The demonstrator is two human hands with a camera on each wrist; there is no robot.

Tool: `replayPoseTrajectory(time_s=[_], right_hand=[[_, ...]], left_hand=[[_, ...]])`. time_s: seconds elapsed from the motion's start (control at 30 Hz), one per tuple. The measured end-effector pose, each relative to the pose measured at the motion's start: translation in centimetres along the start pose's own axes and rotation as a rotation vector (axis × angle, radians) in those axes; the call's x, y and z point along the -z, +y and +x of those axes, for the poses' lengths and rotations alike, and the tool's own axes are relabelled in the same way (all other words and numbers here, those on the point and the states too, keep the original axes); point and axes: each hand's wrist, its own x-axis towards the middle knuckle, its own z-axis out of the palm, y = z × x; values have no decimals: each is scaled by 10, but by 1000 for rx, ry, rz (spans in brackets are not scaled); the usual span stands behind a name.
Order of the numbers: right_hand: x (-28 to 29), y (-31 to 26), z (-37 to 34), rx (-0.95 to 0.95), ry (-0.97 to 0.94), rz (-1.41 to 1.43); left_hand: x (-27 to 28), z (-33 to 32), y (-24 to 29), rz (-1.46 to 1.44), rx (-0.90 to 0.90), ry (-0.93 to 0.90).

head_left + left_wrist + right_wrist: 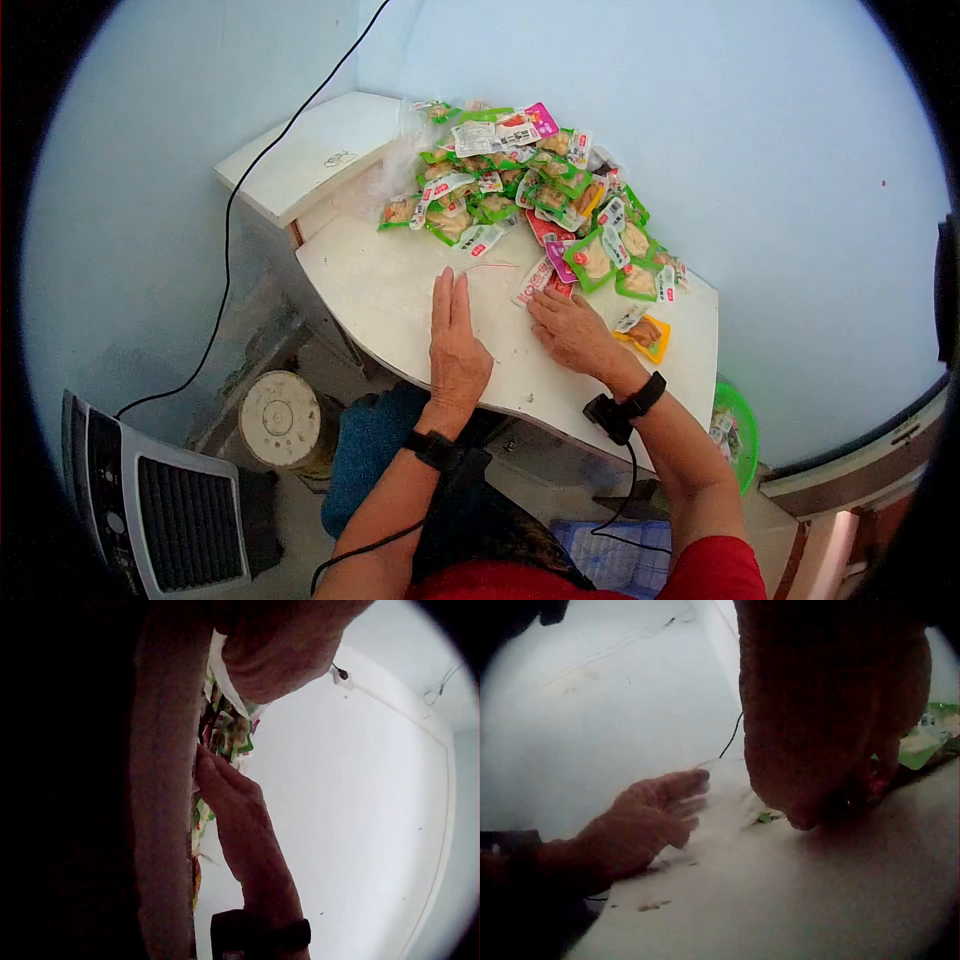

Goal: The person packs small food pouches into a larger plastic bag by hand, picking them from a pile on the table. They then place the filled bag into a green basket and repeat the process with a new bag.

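My left hand (460,350) stands on its edge on the white table (390,300), fingers straight and holding nothing; in the right wrist view this hand (645,825) shows its slightly spread fingers. A thin reddish strand (492,265) lies by its fingertips. With relaxed fingers my right hand (575,335) touches the lower end of a red and white packet (537,280), at the near edge of a heap of green food packets (550,195). Below the heap, a yellow packet (650,338) lies right of that hand. The left wrist view is dark, with the right hand (240,810) beyond the left.
Clear plastic (400,165) lies at the heap's left side, near a raised white surface (300,150). A green basket (742,435) stands below the table's right end. A round-topped stool (280,418) and a grey appliance (185,510) are at the lower left. A black cable hangs at the left.
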Motion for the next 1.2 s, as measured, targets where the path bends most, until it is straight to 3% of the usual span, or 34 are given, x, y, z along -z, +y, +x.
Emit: replayPoseTrajectory(time_s=[0.23,0.33,0.43,0.47,0.57,0.77,0.87,0.97,1.2], right_hand=[[37,-20,-52,57,-58,260],[45,-19,-78,-51,0,478],[46,-18,-76,-439,61,461],[45,-21,-71,-457,127,426],[18,-18,-65,-524,224,-23],[29,-7,-61,-494,75,102],[42,-7,-66,-644,81,379],[65,-31,-69,-772,303,921],[61,-51,-47,-703,394,1305]], left_hand=[[2,0,1,-36,19,-8],[0,-1,-2,-37,6,-9],[1,-1,-1,-55,1,-14],[1,-1,0,-66,9,-20],[1,-1,-1,-67,7,-18],[1,-2,-1,-83,13,-25],[2,0,0,-101,12,-36],[4,0,3,-123,16,-44],[7,-1,5,-160,-51,-80]])
